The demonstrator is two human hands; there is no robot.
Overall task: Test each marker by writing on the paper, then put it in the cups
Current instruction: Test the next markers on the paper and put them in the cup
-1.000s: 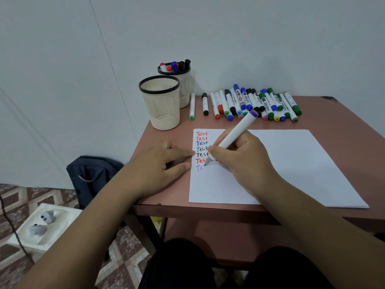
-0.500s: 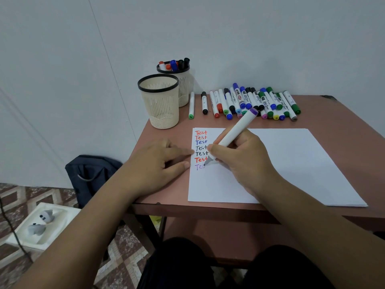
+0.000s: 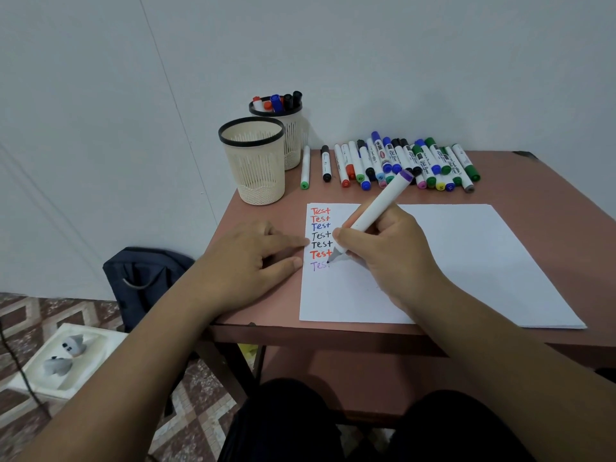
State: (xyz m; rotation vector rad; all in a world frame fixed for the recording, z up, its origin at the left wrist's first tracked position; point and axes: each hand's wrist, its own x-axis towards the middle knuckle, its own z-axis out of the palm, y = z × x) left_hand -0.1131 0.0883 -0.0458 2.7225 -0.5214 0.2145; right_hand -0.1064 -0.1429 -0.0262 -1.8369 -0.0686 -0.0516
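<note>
white cylindrical marker (image 3: 376, 205) gripped by right hand (image 3: 383, 258) on smooth paper (image 3: 466, 261).

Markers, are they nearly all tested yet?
No, most are left. Done: six finished "Test" lines on the paper, and about six markers stand in the back cup. In hand: the right hand grips the purple marker, writing the seventh word, while the left hand rests at the paper's edge. Left: the big row of markers by the wall; the front cup looks empty.

Purple-capped white marker (image 3: 376, 208) tilted, tip on white paper (image 3: 466, 261), beside purple lettering
</note>
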